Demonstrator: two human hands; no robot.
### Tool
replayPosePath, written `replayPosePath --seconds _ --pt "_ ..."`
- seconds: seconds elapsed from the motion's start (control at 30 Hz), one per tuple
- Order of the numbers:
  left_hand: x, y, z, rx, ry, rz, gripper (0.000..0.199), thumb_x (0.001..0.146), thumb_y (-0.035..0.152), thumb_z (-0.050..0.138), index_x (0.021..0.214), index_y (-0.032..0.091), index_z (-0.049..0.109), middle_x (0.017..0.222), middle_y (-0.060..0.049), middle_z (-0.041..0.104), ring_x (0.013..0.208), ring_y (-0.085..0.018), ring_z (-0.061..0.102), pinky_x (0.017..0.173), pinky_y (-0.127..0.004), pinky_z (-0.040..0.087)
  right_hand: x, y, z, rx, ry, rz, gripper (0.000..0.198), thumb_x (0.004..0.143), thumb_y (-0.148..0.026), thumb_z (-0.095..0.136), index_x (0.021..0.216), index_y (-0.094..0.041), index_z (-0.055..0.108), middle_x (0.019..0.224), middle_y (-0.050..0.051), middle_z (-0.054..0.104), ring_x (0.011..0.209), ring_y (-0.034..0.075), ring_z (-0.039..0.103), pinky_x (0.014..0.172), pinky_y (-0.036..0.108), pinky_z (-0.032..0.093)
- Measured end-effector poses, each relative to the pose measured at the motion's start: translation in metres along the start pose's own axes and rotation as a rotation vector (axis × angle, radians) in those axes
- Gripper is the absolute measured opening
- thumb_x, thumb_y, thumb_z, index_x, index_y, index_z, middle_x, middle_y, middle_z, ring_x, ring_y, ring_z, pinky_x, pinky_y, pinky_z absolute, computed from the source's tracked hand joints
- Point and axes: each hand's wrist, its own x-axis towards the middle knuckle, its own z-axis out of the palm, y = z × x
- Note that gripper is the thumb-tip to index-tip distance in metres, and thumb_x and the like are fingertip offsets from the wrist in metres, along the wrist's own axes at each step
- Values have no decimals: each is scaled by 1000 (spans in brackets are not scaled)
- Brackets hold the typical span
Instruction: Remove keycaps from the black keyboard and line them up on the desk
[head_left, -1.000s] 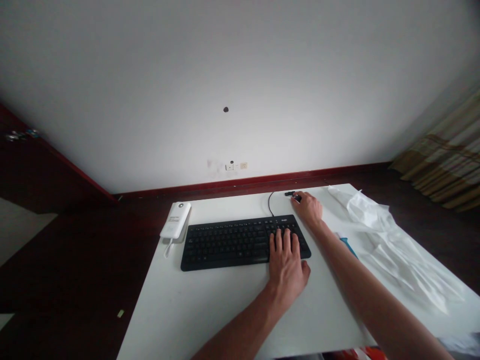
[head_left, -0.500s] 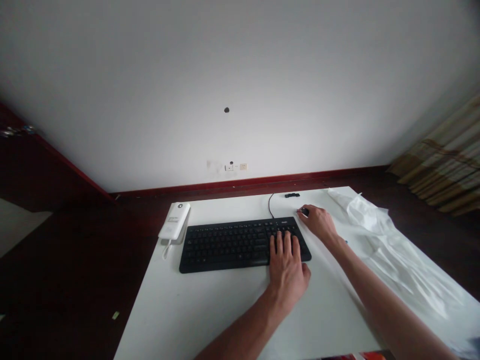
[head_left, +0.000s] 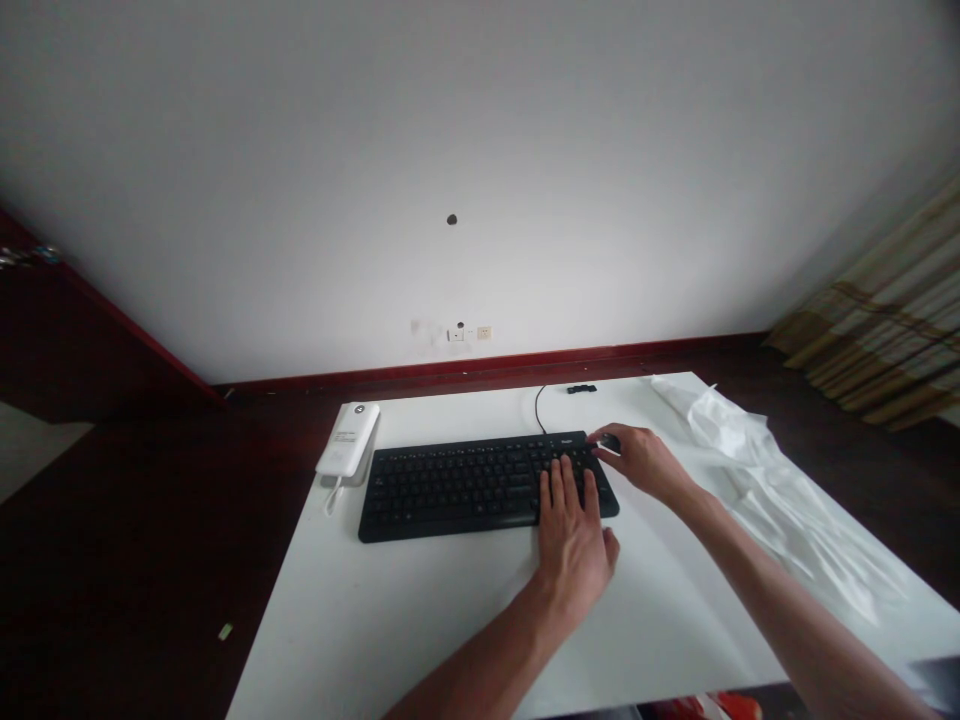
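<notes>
Head: keyboard (head_left: pixel 450 490) under left hand (head_left: pixel 571 540), beside right hand (head_left: pixel 649 462)

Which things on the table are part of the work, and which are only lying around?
Part of the work:
Keyboard, under the left grip
Small dark item, in the right grip

Only lying around:
White device, beside the keyboard
Black strip, beyond the keyboard
Crumpled white sheet, at the right

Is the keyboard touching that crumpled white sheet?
Apart. The head view shows it: the sheet lies off to the right of the keyboard, with white table showing between them.
</notes>
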Motion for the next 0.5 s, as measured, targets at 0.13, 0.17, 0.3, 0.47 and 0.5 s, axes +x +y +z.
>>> replayPosePath --seconds 0.13,0.17,0.3,0.47,0.5 --pt "0 1 3 23 5 -1 84 94 48 60 162 9 32 168 -24 20 156 -38 23 125 -56 27 -2 -8 -3 83 -5 -40 22 93 -31 63 110 -26 76 107 4 80 98 26 75 88 35 55" --pt "0 1 3 26 2 -1 84 94 49 61 162 9 32 168 -23 21 156 -38 23 125 -56 26 -2 -8 -2 109 -10 -49 22 94 -32 62 111 -26 76 108 4 80 98 25 75 87 35 55" --pt "0 1 1 22 -5 0 83 93 49 60 161 9 33 168 -23 21 156 -38 23 126 -56 26 -4 -9 2 150 -23 -103 23 96 -33 59 112 -26 75 110 4 80 101 24 75 88 32 56" --pt "0 1 0 2 -2 -2 83 94 47 59 162 9 31 168 -24 21 156 -38 24 125 -56 26 -7 -8 6 74 -60 -128 20 95 -31 60 107 -27 75 106 2 80 96 23 76 86 31 55" --pt "0 1 0 -1 1 -1 83 94 47 59 162 9 31 168 -24 20 156 -38 24 125 -56 26 -7 -7 6 57 -66 -122 20 95 -31 60 109 -27 74 107 2 80 96 23 76 86 31 55"
